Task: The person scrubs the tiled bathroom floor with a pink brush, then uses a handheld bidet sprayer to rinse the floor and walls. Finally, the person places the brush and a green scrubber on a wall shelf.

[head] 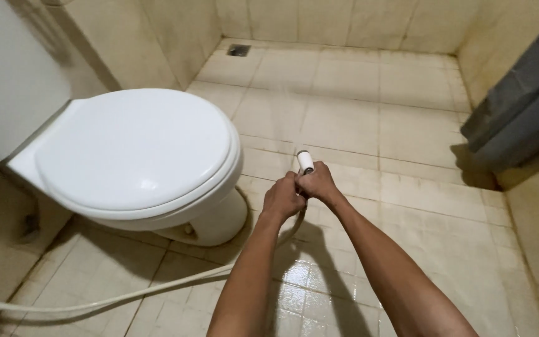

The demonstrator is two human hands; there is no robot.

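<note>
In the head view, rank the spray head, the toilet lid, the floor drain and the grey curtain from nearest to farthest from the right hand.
From the right hand:
1. Spray head, gripped in it.
2. Toilet lid, to the left, closed.
3. Grey curtain at the right edge and floor drain at the far wall: too close to call.

White toilet (135, 150), white sprayer head (305, 161), beige floor tiles (357, 118), grey curtain (525, 106).
</note>
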